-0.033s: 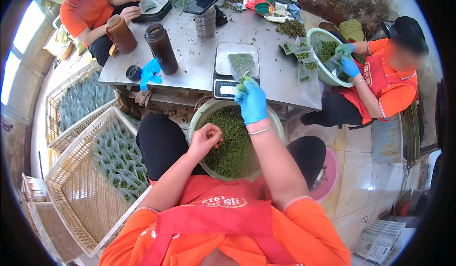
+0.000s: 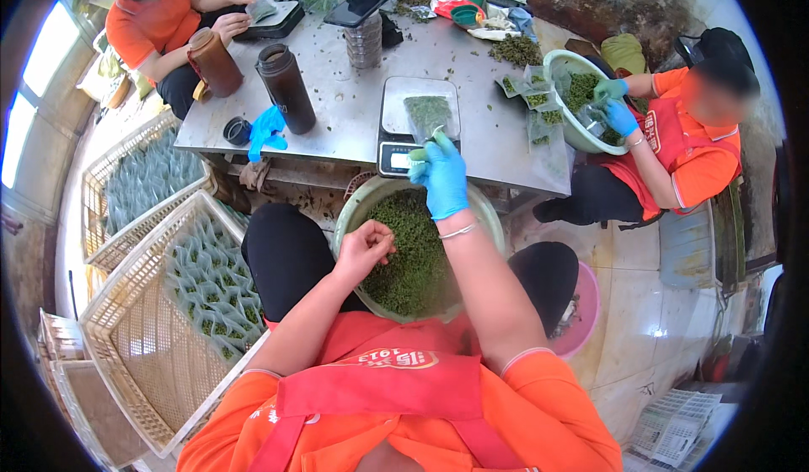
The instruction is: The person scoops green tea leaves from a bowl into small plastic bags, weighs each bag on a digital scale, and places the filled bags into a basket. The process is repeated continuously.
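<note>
My right hand (image 2: pixel 442 179), in a blue glove with green fingertips, reaches over the front of a digital scale (image 2: pixel 390 111). Its fingers are spread apart beside the near end of a clear bag (image 2: pixel 427 115) of green peppercorns lying on the weighing plate. Whether a fingertip touches the bag is unclear. Bare and curled closed, my left hand (image 2: pixel 365 247) hangs over the left side of a pale green basin (image 2: pixel 347 219); anything inside the fingers is hidden. Small green peppercorns (image 2: pixel 410 257) heap in that basin, between my knees.
Left of me stand crates (image 2: pixel 126 337) with filled bags (image 2: pixel 215 291). The metal table (image 2: pixel 337 147) carries a dark bottle (image 2: pixel 286 88), a blue glove (image 2: pixel 267 129) and a phone (image 2: pixel 361 5). Two co-workers sit around it, one by another basin (image 2: pixel 590 139). A pink basin (image 2: pixel 581 316) stands beside my right knee.
The fingers of my right hand have spread apart near the bag's end. My left hand and the bag on the scale have stayed in place.
</note>
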`<action>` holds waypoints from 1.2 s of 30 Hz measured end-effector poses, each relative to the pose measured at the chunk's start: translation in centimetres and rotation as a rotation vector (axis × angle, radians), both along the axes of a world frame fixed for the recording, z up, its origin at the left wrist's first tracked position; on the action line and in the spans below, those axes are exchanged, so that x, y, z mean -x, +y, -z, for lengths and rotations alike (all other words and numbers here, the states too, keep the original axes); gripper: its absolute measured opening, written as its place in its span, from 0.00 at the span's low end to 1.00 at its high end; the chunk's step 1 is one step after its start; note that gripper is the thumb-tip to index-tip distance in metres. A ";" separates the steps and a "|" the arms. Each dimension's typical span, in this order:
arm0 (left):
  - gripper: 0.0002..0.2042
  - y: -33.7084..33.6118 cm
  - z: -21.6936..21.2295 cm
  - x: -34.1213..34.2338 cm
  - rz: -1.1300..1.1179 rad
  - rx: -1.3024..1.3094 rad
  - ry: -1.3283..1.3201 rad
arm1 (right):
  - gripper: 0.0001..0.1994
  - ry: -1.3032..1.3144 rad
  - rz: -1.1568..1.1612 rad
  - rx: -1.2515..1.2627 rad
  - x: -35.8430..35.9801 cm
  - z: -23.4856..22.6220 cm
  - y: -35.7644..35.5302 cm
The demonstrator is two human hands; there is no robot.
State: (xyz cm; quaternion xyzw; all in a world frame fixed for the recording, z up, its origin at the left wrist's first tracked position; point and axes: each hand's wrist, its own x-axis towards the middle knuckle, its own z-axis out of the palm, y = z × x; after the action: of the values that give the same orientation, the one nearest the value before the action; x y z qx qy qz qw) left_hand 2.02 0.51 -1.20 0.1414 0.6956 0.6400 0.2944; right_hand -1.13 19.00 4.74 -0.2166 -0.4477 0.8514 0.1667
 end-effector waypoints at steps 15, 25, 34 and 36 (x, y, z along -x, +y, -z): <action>0.11 0.5 -0.5 -0.4 -0.048 -0.188 -0.221 | 0.17 0.012 -0.099 -0.577 -9.0 3.2 -1.1; 0.12 0.4 -0.8 -0.9 0.032 -0.167 -0.263 | 0.08 -0.095 -0.450 -0.586 -10.7 3.2 -3.3; 0.11 0.2 -1.7 -0.1 0.095 -0.097 -0.152 | 0.18 -0.227 -0.322 -1.257 -11.2 2.6 0.1; 0.10 0.0 -2.0 1.8 0.040 -0.142 -0.062 | 0.17 -0.057 -0.058 -1.285 -9.2 2.1 0.7</action>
State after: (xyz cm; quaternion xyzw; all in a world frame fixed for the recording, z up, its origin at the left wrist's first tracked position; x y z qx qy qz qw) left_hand 0.18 0.47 0.84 0.1558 0.6361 0.6856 0.3180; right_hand 8.03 19.70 2.61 -0.0838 -0.8785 0.4113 0.2281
